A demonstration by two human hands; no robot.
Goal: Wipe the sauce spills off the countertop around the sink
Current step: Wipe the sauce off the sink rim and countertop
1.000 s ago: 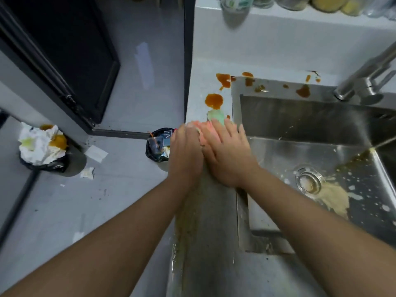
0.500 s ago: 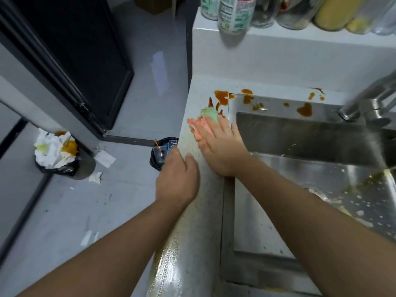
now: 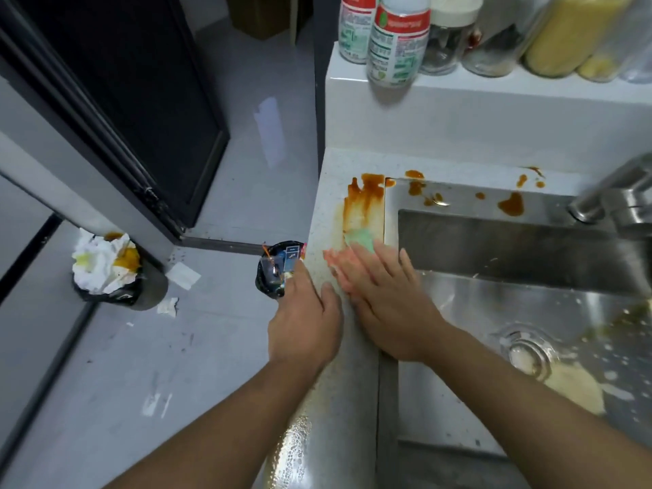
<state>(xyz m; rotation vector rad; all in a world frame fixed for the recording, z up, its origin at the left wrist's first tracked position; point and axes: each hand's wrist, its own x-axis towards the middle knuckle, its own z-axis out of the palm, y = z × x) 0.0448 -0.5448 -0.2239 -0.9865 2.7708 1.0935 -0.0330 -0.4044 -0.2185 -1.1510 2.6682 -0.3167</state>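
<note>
Right hand (image 3: 384,305), fingers flat, presses the cloth (image 3: 360,241); sauce smear (image 3: 365,199) runs lengthwise straight ahead. Left hand (image 3: 305,322) rests relaxed on worktop (image 3: 328,192) edge.

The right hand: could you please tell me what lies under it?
Under the right hand lies a pink-and-green cloth, pressed flat on the speckled white countertop. Only its green end and pink edge show; the rest is covered by the palm and fingers.

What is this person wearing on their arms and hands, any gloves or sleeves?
Nothing that shows. The left hand and right hand are bare, with no gloves, rings or watch in view. Both forearms are uncovered right to the picture's edge, so no sleeve shows.
</note>
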